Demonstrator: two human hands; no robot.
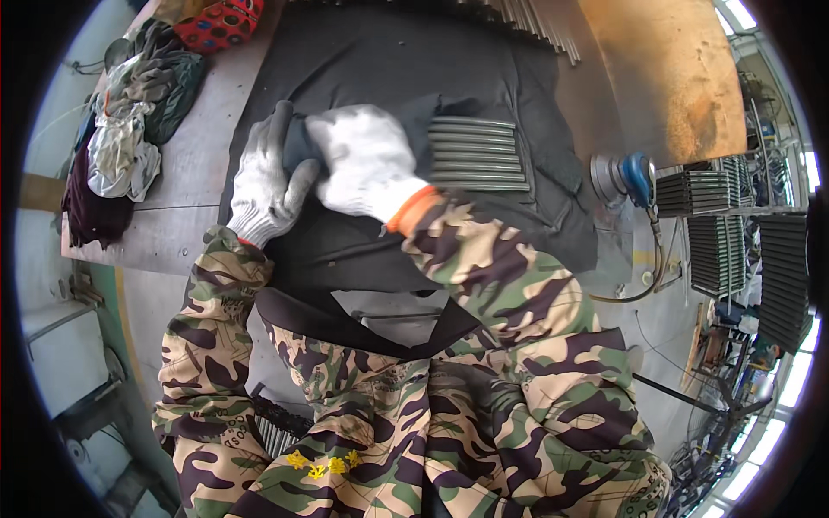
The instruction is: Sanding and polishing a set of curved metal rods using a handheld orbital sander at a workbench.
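Both my hands wear white knit gloves, the left one with grey-coated fingers. My left hand (266, 177) is at the left on the black cloth cover (345, 78), its fingers stretched out and its thumb apart. Close beside it, my right hand (367, 155) is closed on a dark cloth (301, 142), which shows between the two hands. Its fingertips are hidden under the hand. Just right of that hand lies a row of several shiny metal rods (477, 155), side by side. Whether rods run on beneath my right hand is hidden.
More metal rods (540, 26) lie at the far edge. A blue-topped sander (635, 177) with a hose sits at the right. Piled cloths (125, 155) and a red patterned bag (220, 24) are at the left. Racks of dark bars (717, 250) stand beyond the table's right side.
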